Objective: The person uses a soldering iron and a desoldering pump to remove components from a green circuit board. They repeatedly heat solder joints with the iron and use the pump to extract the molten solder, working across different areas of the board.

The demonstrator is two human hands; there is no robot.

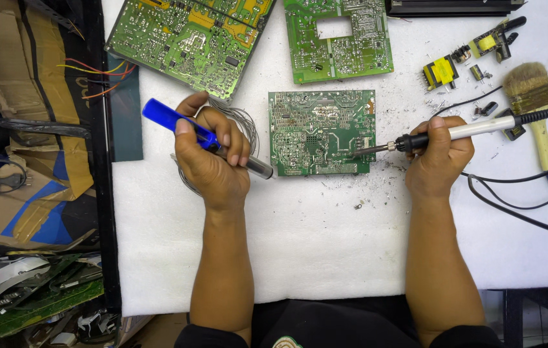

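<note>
A small green circuit board lies solder side up on the white padded mat. My right hand grips a soldering iron with a white handle; its tip rests on the board's right part. My left hand holds a blue desoldering pump, its dark nozzle pointing at the board's lower left edge. A coil of thin solder wire lies under and behind the left hand.
Two larger green boards lie at the back. Yellow transformers, small parts, a paintbrush and black cables sit at right. Cardboard and scrap boards fill the left side beyond the table edge.
</note>
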